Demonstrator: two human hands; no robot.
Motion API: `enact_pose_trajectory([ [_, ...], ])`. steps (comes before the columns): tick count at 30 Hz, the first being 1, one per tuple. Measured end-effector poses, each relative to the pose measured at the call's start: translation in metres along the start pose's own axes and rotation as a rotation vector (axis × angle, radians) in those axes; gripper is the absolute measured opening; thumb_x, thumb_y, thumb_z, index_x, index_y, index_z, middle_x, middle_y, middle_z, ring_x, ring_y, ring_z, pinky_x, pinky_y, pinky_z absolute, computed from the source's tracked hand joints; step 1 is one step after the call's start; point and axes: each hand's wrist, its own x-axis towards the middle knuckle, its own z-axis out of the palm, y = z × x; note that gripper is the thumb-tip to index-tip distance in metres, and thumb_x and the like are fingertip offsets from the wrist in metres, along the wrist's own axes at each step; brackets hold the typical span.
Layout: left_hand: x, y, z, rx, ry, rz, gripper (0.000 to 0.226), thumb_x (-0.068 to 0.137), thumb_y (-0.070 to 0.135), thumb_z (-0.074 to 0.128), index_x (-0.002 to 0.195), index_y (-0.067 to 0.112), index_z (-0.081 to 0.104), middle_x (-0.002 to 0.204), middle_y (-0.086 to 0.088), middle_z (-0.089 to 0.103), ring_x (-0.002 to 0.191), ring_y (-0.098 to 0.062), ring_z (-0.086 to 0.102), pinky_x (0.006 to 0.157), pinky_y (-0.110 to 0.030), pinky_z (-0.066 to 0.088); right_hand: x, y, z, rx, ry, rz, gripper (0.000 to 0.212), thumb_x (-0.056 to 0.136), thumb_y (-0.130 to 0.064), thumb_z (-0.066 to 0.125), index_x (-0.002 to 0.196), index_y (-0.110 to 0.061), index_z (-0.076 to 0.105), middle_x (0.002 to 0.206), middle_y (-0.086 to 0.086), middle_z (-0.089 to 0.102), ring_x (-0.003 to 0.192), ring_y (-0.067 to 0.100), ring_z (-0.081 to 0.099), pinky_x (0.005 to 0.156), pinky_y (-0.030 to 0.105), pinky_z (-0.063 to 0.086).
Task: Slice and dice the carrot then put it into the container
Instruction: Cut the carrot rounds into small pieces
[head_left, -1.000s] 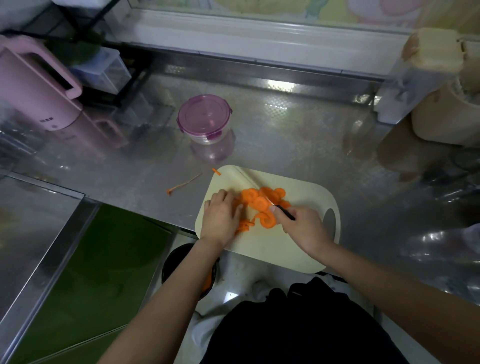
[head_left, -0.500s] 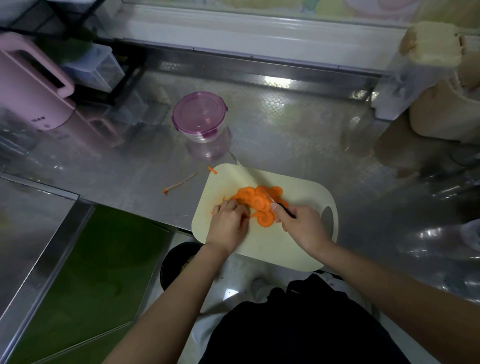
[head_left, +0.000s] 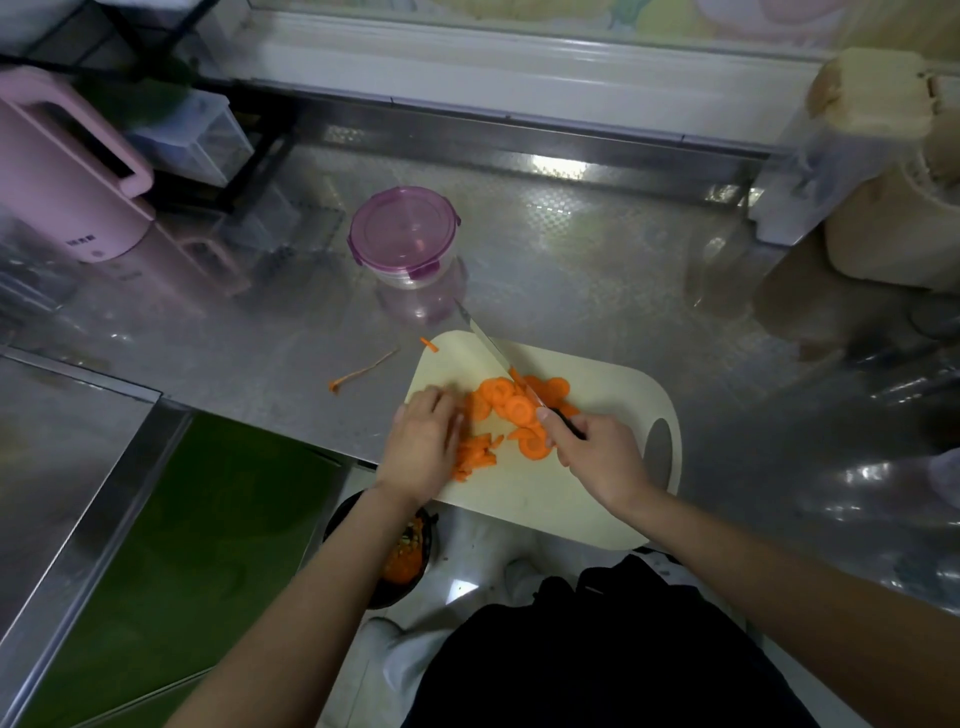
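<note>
Round orange carrot slices (head_left: 519, 405) lie piled on a cream cutting board (head_left: 613, 395) at the counter's front edge. A small heap of cut carrot strips (head_left: 475, 457) sits just right of my left hand (head_left: 423, 447), which rests on the board with fingers bent over the carrot at the pile's left side. My right hand (head_left: 597, 452) grips the black handle of a knife (head_left: 493, 348); its blade runs up-left across the slices. A round clear container with a closed purple lid (head_left: 402, 236) stands behind the board.
A pink kettle (head_left: 67, 182) stands at the far left, a beige jar (head_left: 893, 223) and dispenser at the far right. A carrot peel strip (head_left: 363, 371) lies on the steel counter left of the board. A dark bin with carrot scraps (head_left: 400, 556) sits below the counter edge.
My left hand has shifted left and back along the board, uncovering a heap of cut strips. The knife blade has swung further up-left over the slices.
</note>
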Motion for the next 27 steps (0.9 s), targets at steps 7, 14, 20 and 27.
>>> enact_pose_trajectory([
  [7,0.061,-0.022,-0.013,0.213,-0.057,-0.123,0.047,0.084,0.000,0.049,0.130,0.008,0.048,0.130,-0.009,0.049,0.115,-0.029,0.044,0.095,-0.035,0.033,0.016,-0.015,0.011,0.121,0.003,0.075,0.046,0.092,-0.047,0.052,0.058,-0.018,0.061,0.053,-0.007,0.057,0.057,0.011,0.056,0.061,0.025,0.044],
  [14,0.087,-0.029,-0.008,0.232,-0.092,-0.212,0.028,0.091,0.004,0.044,0.114,0.007,0.060,0.120,-0.014,0.057,0.113,-0.031,0.048,0.094,-0.035,0.034,0.029,-0.025,0.016,0.214,0.023,0.120,0.047,0.092,-0.046,0.053,0.054,-0.018,0.059,0.049,-0.003,0.055,0.052,0.014,0.054,0.058,0.029,0.044],
  [20,0.074,-0.020,-0.004,-0.025,-0.087,-0.203,0.019,0.082,-0.001,0.053,0.096,0.002,0.066,0.106,-0.017,0.060,0.106,-0.032,0.050,0.091,-0.029,0.034,0.031,-0.025,0.017,0.215,0.015,0.116,0.047,0.092,-0.046,0.053,0.055,-0.019,0.060,0.051,-0.004,0.056,0.054,0.014,0.055,0.059,0.029,0.045],
  [27,0.025,-0.010,0.006,-0.185,-0.144,-0.080,0.012,0.082,-0.005,0.053,0.088,0.004,0.059,0.095,-0.010,0.052,0.094,-0.028,0.049,0.088,-0.034,0.039,0.025,-0.023,0.012,0.174,0.009,0.095,0.046,0.093,-0.046,0.051,0.056,-0.019,0.059,0.053,-0.004,0.057,0.054,0.012,0.055,0.057,0.025,0.043],
])
